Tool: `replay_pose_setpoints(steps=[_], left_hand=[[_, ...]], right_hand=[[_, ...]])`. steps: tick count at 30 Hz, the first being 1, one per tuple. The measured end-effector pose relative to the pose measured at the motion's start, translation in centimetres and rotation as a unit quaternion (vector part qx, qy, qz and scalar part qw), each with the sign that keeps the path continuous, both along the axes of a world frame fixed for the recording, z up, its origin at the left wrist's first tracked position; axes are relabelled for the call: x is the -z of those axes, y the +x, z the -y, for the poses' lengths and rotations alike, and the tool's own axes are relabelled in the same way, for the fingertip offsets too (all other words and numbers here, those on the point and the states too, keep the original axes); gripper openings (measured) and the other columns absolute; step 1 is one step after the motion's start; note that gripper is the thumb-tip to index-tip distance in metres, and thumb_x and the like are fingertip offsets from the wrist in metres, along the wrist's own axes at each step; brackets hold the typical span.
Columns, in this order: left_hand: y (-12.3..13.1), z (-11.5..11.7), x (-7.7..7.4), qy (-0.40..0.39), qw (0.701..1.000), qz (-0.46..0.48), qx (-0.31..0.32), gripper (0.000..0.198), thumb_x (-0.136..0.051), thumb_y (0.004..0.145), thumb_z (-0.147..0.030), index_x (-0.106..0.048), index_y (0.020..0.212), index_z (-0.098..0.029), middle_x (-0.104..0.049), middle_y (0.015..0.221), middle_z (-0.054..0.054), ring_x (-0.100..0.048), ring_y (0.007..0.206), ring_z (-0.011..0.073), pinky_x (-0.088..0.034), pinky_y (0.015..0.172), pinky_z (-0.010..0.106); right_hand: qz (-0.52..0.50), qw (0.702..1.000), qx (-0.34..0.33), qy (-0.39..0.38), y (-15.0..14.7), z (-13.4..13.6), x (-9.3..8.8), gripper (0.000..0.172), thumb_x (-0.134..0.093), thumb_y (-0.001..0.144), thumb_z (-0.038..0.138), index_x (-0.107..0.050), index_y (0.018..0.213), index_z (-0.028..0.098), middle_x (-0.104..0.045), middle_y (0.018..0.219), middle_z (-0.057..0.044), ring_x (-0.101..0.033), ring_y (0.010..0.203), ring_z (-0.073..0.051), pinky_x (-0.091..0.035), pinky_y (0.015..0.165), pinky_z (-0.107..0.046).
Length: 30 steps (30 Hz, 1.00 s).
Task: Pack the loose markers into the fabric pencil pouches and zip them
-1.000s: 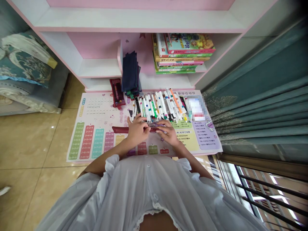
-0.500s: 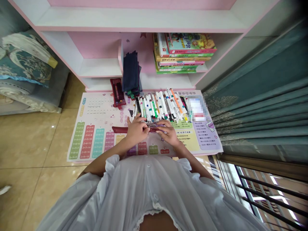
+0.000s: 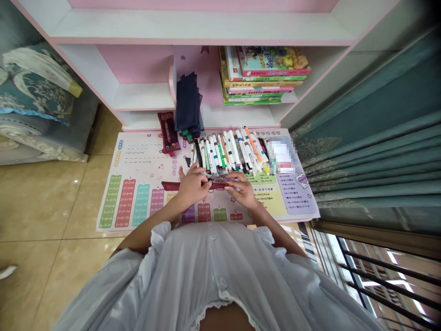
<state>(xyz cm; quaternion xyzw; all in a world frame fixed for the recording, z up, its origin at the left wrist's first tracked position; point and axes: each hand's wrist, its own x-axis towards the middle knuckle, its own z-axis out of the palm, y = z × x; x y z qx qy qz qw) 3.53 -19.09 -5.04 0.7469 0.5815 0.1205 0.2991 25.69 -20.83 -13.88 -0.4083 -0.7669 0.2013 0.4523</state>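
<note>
Floor [image 3: 44, 202]: glossy tan tiles on my left, catching light.
Shelving [image 3: 193, 27]: pink and white, straight before me.
Curtain [image 3: 372, 151]: teal, pleated, on my right.
Window grille [image 3: 386, 271]: dark bars, daylight behind.

Garment: a loose, pale grey-white top [image 3: 213, 271] is worn; its thin cloth is marked by soft folds.
Buttons: a row of small round white buttons [image 3: 223, 282] is set down the middle of the front.
Left sleeve [image 3: 156, 235]: seen left of the button row; it is cut short and finished with a gathered ruffle.
Right sleeve [image 3: 267, 235]: seen right of the button row; it is cut and ruffled alike.
Lace trim [image 3: 220, 298]: seen just below the button row; the edge is bordered in white scallops.
Arms: left uncovered from the ruffles down to the left hand [image 3: 191, 186] and the right hand [image 3: 244, 191], both bare.
</note>
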Motion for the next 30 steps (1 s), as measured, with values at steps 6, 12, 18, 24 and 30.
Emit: replay_pose_setpoints(steps=[6, 12, 18, 24, 30], left_hand=[[-0.5, -0.1, -0.1, 0.005, 1.000, -0.006, -0.002, 0.022, -0.060, 0.080, -0.025, -0.061, 0.059, -0.021, -0.066, 0.126, 0.001, -0.037, 0.140, 0.0329, -0.010, 0.112, 0.072], [-0.7, -0.1, 0.2, 0.003, 1.000, -0.007, -0.002, 0.020, -0.060, 0.080, -0.024, -0.062, 0.060, -0.022, -0.065, 0.126, 0.001, -0.036, 0.140, 0.0332, -0.011, 0.111, 0.073], [-1.2, -0.2, 0.1, 0.000, 1.000, -0.010, -0.010, 0.021, -0.059, 0.079, -0.024, -0.062, 0.059, -0.021, -0.066, 0.125, 0.002, -0.037, 0.139, 0.0343, -0.010, 0.110, 0.075], [-1.6, -0.4, -0.2, 0.001, 1.000, -0.012, -0.020, 0.022, -0.059, 0.079, -0.028, -0.063, 0.058, -0.021, -0.065, 0.126, 0.003, -0.038, 0.138, 0.0359, -0.010, 0.110, 0.075], [-1.8, -0.3, -0.1, 0.002, 1.000, -0.008, -0.018, 0.023, -0.059, 0.079, -0.030, -0.063, 0.058, -0.021, -0.065, 0.127, 0.003, -0.038, 0.138, 0.0355, -0.010, 0.110, 0.074]], right_hand=[[0.015, 1.000, 0.012, -0.022, 0.2, 0.0, 0.0, 0.017, -0.062, 0.089, 0.040, -0.072, 0.092, 0.028, -0.067, 0.104, -0.006, -0.061, 0.103, -0.025, -0.052, 0.090, -0.048], [0.008, 1.000, 0.007, -0.006, 0.1, 0.0, 0.0, 0.015, -0.063, 0.089, 0.039, -0.072, 0.092, 0.028, -0.067, 0.103, -0.006, -0.062, 0.102, -0.025, -0.052, 0.089, -0.048], [0.000, 1.000, 0.010, -0.012, 0.4, 0.1, 0.0, 0.014, -0.064, 0.088, 0.039, -0.073, 0.093, 0.029, -0.067, 0.103, -0.006, -0.061, 0.102, -0.025, -0.052, 0.088, -0.048], [0.011, 0.999, 0.022, -0.026, 0.7, 0.1, 0.3, 0.018, -0.062, 0.089, 0.042, -0.072, 0.090, 0.028, -0.067, 0.103, -0.007, -0.061, 0.103, -0.026, -0.052, 0.089, -0.048], [0.008, 1.000, 0.017, -0.025, 0.7, 0.1, 0.2, 0.019, -0.062, 0.089, 0.043, -0.073, 0.089, 0.027, -0.067, 0.103, -0.007, -0.061, 0.104, -0.026, -0.052, 0.089, -0.049]])
